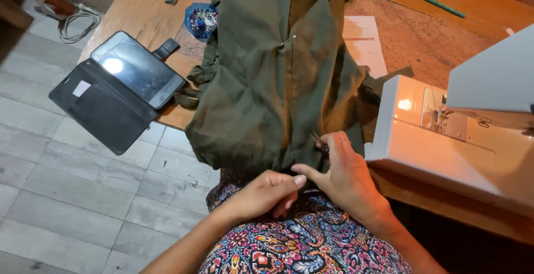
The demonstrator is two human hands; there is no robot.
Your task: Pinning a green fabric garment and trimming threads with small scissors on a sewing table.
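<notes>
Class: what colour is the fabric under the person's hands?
Olive green fabric, seen clearly in the head view.

Two hands, the left hand (267, 193) and right hand (340, 174), work near one olive-green garment (267, 85), with one white sewing machine (445, 146) right, one phone in a black wallet case (119, 88) left, one blue pin container (200, 21) far, one teal pencil (438, 4) far right.

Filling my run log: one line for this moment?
left hand: pinching olive-green fabric garment hem | right hand: small metal scissors at hem | white sewing machine alongside
</notes>
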